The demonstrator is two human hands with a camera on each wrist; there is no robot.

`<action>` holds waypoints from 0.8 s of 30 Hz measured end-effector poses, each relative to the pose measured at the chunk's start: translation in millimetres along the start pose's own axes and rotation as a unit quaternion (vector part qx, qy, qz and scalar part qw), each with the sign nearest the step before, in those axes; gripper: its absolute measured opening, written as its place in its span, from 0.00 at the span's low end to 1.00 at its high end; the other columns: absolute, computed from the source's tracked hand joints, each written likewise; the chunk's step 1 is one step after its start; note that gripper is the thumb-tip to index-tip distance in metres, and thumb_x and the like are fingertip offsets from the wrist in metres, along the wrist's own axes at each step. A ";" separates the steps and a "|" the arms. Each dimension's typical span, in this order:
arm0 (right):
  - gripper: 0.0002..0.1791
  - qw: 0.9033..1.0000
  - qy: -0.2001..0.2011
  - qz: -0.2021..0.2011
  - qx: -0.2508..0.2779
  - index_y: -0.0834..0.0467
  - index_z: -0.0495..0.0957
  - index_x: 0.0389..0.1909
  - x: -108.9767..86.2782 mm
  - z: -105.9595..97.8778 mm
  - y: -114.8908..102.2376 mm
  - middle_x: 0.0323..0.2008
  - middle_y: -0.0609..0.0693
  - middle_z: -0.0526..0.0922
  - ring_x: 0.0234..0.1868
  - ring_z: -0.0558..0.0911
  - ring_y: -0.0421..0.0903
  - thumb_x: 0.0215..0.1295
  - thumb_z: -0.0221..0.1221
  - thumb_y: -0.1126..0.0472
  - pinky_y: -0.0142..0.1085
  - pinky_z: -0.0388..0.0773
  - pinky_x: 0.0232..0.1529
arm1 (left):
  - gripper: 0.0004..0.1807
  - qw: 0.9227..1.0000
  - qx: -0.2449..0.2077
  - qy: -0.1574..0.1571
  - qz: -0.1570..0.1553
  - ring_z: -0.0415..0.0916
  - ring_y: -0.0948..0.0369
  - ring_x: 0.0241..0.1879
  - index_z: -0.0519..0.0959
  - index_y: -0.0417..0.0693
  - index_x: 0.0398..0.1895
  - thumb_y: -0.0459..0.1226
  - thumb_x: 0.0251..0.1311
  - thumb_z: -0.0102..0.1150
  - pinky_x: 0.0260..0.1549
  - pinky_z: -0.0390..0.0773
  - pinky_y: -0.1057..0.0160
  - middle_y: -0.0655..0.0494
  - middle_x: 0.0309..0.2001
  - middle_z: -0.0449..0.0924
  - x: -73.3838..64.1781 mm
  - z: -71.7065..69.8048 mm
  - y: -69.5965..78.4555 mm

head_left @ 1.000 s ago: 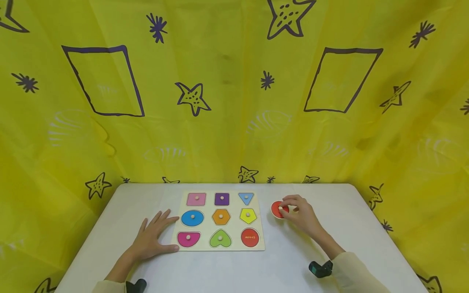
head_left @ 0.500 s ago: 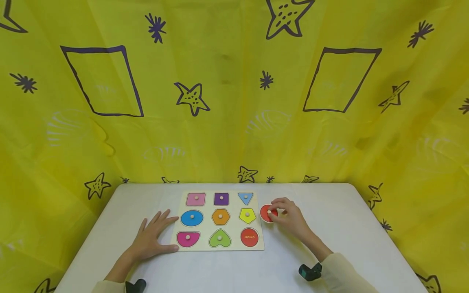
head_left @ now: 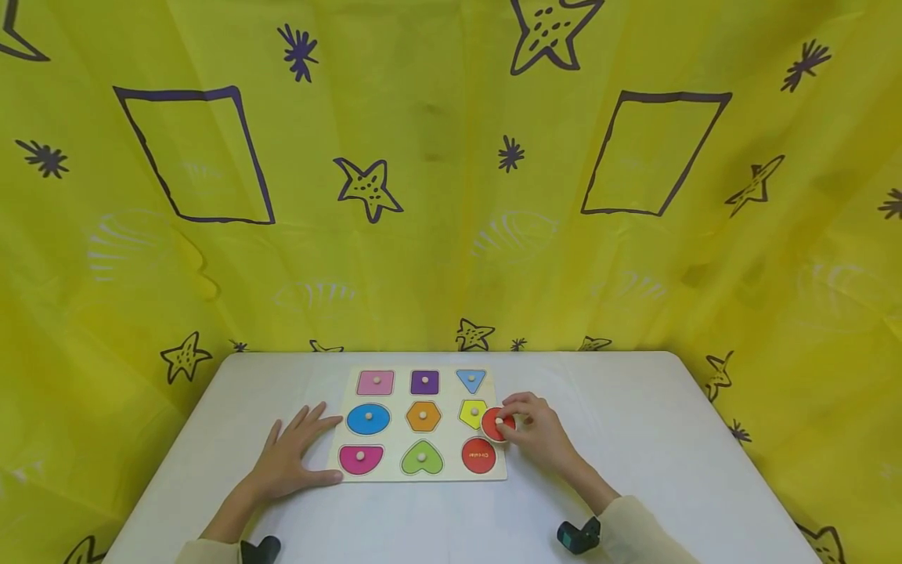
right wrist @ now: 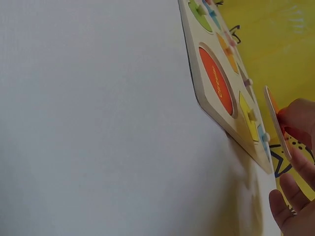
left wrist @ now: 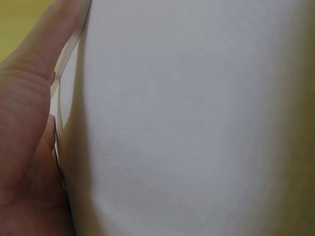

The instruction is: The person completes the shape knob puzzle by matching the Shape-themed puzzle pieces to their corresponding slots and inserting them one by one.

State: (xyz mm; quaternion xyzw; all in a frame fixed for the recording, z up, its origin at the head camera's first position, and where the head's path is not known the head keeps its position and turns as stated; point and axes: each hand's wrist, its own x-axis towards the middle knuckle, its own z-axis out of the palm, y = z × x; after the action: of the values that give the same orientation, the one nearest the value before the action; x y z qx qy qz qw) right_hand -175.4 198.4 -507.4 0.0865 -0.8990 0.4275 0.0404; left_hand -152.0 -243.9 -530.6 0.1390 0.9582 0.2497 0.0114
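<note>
A wooden knob puzzle board (head_left: pixel 451 473) lies flat on the table, with shape pieces in its recesses. Its near right recess (head_left: pixel 479 456) is red, printed "Circular", and holds no piece. By its small knob, my right hand (head_left: pixel 546 439) pinches a round red puzzle piece (head_left: pixel 489 425) over the board's right edge, beside the yellow pentagon (head_left: pixel 470 415). In the right wrist view, that red piece (right wrist: pixel 275 118) is raised off the board. My left hand (head_left: pixel 292 462) has its fingers spread, thumb and fingertips touching the board's left edge.
The board sits on a white table (head_left: pixel 395 525) with rounded far corners. A yellow patterned curtain (head_left: pixel 437 266) hangs behind the table and at both sides. Each wrist wears a small dark device (head_left: pixel 579 536).
My right hand has carried the round red piece leftward and nearer to me, from the table beside the board to over its right edge. The left hand stays in place.
</note>
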 end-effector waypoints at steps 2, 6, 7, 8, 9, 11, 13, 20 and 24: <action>0.06 1.000 -0.002 0.002 0.001 0.51 0.89 0.35 -2.7 3.6 -0.8 0.49 0.46 0.82 0.55 0.76 0.50 0.59 0.74 0.64 0.40 0.78 0.49 | 0.52 1.000 -0.002 0.000 0.001 0.45 0.34 0.78 0.72 0.59 0.73 0.68 0.42 0.74 0.68 0.34 0.22 0.40 0.78 0.59 -0.1 -0.1 0.9; 0.06 1.000 -0.011 -0.002 0.005 0.50 0.89 0.35 -8.3 10.2 -1.3 0.49 0.45 0.82 0.54 0.76 0.49 0.59 0.74 0.63 0.38 0.77 0.47 | 0.52 1.000 -0.001 0.000 0.002 0.45 0.34 0.77 0.72 0.58 0.73 0.67 0.42 0.74 0.68 0.34 0.22 0.40 0.78 0.59 -0.3 -0.3 1.8; 0.06 1.000 -0.014 -0.003 0.008 0.49 0.89 0.35 -9.3 11.5 -1.4 0.49 0.44 0.82 0.54 0.75 0.48 0.59 0.74 0.63 0.38 0.77 0.47 | 0.52 1.000 0.000 0.000 0.002 0.45 0.34 0.77 0.72 0.58 0.73 0.67 0.42 0.74 0.68 0.34 0.22 0.40 0.78 0.59 -0.3 -0.3 1.9; 0.06 1.000 -0.017 -0.003 0.011 0.48 0.89 0.35 -10.1 13.0 -1.0 0.49 0.44 0.81 0.54 0.75 0.48 0.59 0.73 0.62 0.38 0.77 0.47 | 0.52 1.000 -0.001 0.002 0.003 0.45 0.34 0.77 0.72 0.57 0.73 0.67 0.42 0.74 0.68 0.34 0.22 0.39 0.78 0.59 -0.5 -0.5 2.1; 0.06 1.000 -0.018 -0.005 0.014 0.48 0.89 0.35 -11.0 14.4 -0.8 0.49 0.44 0.81 0.53 0.75 0.47 0.59 0.73 0.62 0.38 0.78 0.47 | 0.52 1.000 -0.002 0.005 0.003 0.45 0.34 0.77 0.72 0.57 0.73 0.67 0.42 0.74 0.68 0.33 0.22 0.39 0.78 0.59 -0.6 -0.7 2.7; 0.07 1.000 -0.021 -0.004 0.020 0.47 0.89 0.35 -12.6 17.0 0.1 0.49 0.42 0.81 0.54 0.75 0.46 0.60 0.73 0.62 0.38 0.78 0.49 | 0.52 1.000 -0.004 0.011 0.010 0.46 0.33 0.76 0.73 0.56 0.72 0.66 0.42 0.74 0.67 0.34 0.21 0.38 0.77 0.60 -1.2 -0.5 3.1; 0.07 0.999 -0.022 -0.009 0.023 0.46 0.88 0.35 -14.4 19.7 1.7 0.49 0.42 0.81 0.54 0.75 0.46 0.60 0.73 0.62 0.39 0.79 0.50 | 0.52 1.000 -0.007 0.019 0.017 0.47 0.32 0.76 0.73 0.55 0.72 0.65 0.41 0.75 0.66 0.35 0.20 0.37 0.76 0.61 -1.7 -1.3 4.4; 0.07 0.999 -0.021 -0.030 0.013 0.46 0.88 0.33 -21.1 28.4 5.1 0.51 0.44 0.80 0.54 0.71 0.47 0.58 0.74 0.62 0.43 0.77 0.53 | 0.51 1.000 -0.001 0.010 0.013 0.47 0.32 0.76 0.73 0.56 0.72 0.65 0.43 0.74 0.67 0.36 0.21 0.38 0.76 0.61 -3.1 -5.1 9.5; 0.09 0.999 -0.017 -0.038 0.004 0.44 0.87 0.30 -25.0 30.9 3.2 0.53 0.47 0.79 0.55 0.70 0.49 0.57 0.75 0.63 0.45 0.75 0.53 | 0.51 1.000 -0.001 0.005 0.011 0.47 0.32 0.76 0.73 0.55 0.72 0.65 0.43 0.75 0.67 0.36 0.21 0.37 0.76 0.61 -3.0 -5.8 10.3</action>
State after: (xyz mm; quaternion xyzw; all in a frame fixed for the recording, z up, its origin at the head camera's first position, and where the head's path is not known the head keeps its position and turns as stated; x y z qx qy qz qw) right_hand -151.4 179.4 -533.1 0.1276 -0.8938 0.4280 0.0409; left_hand -147.0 -238.8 -520.8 0.1481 0.9564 0.2516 0.0044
